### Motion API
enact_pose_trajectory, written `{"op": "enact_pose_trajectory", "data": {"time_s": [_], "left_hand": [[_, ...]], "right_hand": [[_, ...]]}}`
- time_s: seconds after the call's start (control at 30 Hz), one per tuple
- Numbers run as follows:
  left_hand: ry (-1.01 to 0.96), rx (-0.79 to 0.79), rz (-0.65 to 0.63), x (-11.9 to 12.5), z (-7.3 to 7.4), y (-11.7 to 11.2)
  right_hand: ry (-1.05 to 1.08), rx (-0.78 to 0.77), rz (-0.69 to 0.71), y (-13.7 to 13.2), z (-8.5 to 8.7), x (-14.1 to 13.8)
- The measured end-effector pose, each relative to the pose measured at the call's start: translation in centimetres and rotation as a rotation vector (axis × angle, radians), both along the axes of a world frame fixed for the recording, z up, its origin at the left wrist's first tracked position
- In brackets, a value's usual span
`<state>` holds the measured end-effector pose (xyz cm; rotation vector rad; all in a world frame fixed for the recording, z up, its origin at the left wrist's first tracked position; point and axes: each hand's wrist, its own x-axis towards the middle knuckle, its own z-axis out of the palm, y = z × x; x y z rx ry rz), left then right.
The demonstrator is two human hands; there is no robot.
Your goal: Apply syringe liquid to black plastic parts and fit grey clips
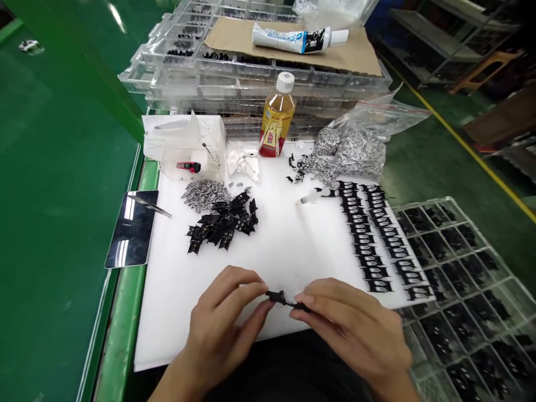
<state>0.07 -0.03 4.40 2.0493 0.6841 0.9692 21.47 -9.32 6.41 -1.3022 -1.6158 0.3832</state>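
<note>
Between my two hands, above the near edge of the white board, is a small black plastic part. Thumb and fingers of my left hand pinch its left end. On the other end, the fingertips of my right hand are closed as well; whether that end is a separate piece I cannot tell. Farther up the board lies a jumbled pile of similar black parts. Behind that pile sits a heap of small grey pieces. Black parts with light inserts stand in two columns at the right.
A syringe-like tube lies mid-board. Behind it stand a drink bottle and a plastic bag of grey pieces. Tweezers rest across a phone at left. Compartment trays hold black parts at right; others are stacked behind.
</note>
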Motion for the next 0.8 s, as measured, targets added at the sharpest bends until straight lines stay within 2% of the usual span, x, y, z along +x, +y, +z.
{"op": "enact_pose_trajectory", "data": {"time_s": [0.07, 0.2, 0.3, 0.4, 0.57, 0.67, 0.73, 0.8], "left_hand": [[0.012, 0.161, 0.016, 0.2, 0.0, -0.2], [0.044, 0.265, 0.042, 0.2, 0.0, -0.8], [-0.061, 0.087, 0.077, 0.2, 0.2, -1.2], [-0.211, -0.171, 0.044, 0.6, 0.2, -1.6], [-0.354, -0.391, -0.018, 2.0, 0.0, -2.4], [-0.334, -0.466, -0.079, 2.0, -0.1, -2.4], [-0.293, -0.473, -0.104, 1.3, 0.0, -1.9], [-0.285, -0.435, -0.059, 0.3, 0.3, -1.2]], "right_hand": [[-0.165, -0.001, -0.032, -0.9, 1.2, -0.2], [-0.464, -0.01, -0.012, -3.0, 3.2, -1.1], [-0.402, 0.025, -0.052, -3.4, 3.1, -1.8], [-0.136, 0.045, -0.09, -2.1, 1.7, -1.7], [0.086, 0.004, 0.139, 0.6, -0.4, -0.7], [0.119, 0.034, 0.21, 0.8, 0.0, -0.3], [0.066, 0.027, 0.189, 0.4, 0.7, 0.0], [-0.057, 0.008, 0.125, -0.2, 1.7, 0.4]]}}
